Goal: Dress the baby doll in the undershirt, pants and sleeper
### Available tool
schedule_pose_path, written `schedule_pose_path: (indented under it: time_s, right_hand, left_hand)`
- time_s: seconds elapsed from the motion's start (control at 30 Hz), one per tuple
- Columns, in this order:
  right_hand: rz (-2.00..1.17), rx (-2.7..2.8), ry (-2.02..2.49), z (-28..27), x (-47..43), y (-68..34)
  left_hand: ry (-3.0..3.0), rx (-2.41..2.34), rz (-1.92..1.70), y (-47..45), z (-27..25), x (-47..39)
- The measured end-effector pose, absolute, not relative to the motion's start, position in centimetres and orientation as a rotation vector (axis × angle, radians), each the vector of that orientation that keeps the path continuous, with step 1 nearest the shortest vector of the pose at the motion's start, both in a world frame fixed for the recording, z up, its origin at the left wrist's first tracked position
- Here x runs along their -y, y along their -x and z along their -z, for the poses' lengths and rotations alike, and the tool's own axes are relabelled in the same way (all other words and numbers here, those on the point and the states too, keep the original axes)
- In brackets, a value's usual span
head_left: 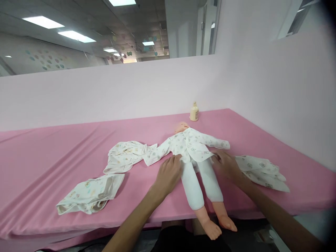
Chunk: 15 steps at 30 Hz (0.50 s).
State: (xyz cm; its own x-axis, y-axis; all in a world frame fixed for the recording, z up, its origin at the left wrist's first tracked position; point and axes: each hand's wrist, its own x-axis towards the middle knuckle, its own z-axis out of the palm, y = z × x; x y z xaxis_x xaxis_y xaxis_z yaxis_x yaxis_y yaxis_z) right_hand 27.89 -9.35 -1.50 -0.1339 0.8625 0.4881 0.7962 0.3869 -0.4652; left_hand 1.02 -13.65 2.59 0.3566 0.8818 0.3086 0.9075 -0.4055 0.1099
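A baby doll (pixel 211 227) lies on its back on the pink-covered table, its feet jutting over the front edge. It wears a white printed baby shirt (pixel 180 141) with wide sleeves and white legs or trousers (pixel 193 187). My left hand (pixel 169 171) is closed on the shirt's lower hem at the left side. At the opposite side my right hand (pixel 225 164) pinches the other corner of the hem. The shirt's front panels meet near the middle of the chest. Most of the doll's head is hidden behind the collar.
Left of the doll lie a crumpled printed cloth (pixel 123 154) and a folded printed cloth (pixel 91 194). Another white printed garment (pixel 262 171) rests beyond my right hand. A pale yellow pump bottle (pixel 194 112) stands near the back wall. The pink tablecloth (pixel 65 150) has creases.
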Motion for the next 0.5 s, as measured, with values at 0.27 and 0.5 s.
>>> schedule_pose_path:
  time_s: [0.27, 0.5]
  right_hand:
    - [-0.093, 1.929, 1.399, 3.3, 12.6, -27.4]
    - [-0.382, 1.914, 1.615, 3.0, 11.0, -28.5]
  left_hand:
    - [2.694, 1.727, 0.604, -0.1, -2.3, 15.3]
    - [2.562, 2.07, 0.827, -0.6, 0.2, 15.3]
